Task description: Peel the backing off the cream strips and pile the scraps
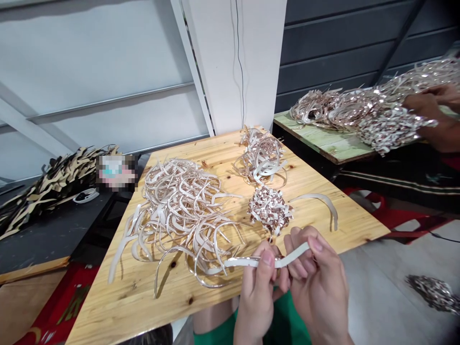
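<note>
Near the table's front edge, my left hand [260,287] pinches a pale, shiny-edged strip [244,262] between thumb and fingers. My right hand [318,282] grips the other end of the same strip, close beside the left. Just beyond my hands lies a tight bundle of knotted metallic strips [270,210]. A large loose heap of curled strips [179,201] covers the left part of the wooden table [97,306]. Behind the knotted bundle sits a smaller pile of curled strips [261,155]. One single curved strip [323,197] lies to the right.
At the right, another person's hands [431,110] work at a green table [338,148] heaped with shiny strips [388,112]. A dark table [79,230] at the left holds black and beige strips [61,184]. Another bundle [433,292] lies on the floor.
</note>
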A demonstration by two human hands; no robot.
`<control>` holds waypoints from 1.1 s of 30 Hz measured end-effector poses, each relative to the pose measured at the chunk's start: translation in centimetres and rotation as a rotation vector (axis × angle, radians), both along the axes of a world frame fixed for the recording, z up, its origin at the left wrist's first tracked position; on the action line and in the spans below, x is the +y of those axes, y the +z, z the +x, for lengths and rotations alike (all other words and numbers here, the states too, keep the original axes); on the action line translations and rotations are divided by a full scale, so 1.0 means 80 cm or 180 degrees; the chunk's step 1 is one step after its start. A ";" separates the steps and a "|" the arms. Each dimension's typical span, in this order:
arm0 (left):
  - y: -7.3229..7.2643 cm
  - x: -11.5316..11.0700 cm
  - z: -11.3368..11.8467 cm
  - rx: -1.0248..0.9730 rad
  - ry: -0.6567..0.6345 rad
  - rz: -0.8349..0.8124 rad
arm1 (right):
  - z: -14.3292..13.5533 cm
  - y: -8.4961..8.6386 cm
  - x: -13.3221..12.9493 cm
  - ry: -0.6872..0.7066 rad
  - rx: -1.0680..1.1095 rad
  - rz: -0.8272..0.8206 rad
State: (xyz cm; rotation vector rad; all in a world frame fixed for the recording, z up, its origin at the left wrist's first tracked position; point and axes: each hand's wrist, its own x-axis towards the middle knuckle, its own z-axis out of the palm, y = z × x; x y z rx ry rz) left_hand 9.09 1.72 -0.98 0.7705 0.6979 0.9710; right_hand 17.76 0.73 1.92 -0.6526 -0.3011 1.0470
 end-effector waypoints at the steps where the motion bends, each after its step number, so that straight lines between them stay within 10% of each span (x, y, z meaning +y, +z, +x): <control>1: 0.000 0.001 0.000 -0.0081 -0.0040 -0.0011 | 0.001 0.002 0.000 0.0002 0.0109 -0.0017; 8: 0.002 0.014 0.002 -0.0595 -0.0117 0.0208 | 0.008 0.009 -0.002 -0.0298 0.0666 0.0058; 17: -0.004 0.015 0.004 0.0138 0.1399 0.0773 | 0.010 -0.002 0.010 -0.0719 0.0460 0.0021; 28: -0.012 0.015 -0.006 -0.0403 0.1194 0.1221 | 0.023 -0.026 0.003 0.1006 -0.2643 -0.0312; 33: -0.009 0.018 -0.013 0.0423 0.0978 0.1311 | 0.033 -0.029 -0.004 0.1157 -0.3369 -0.0210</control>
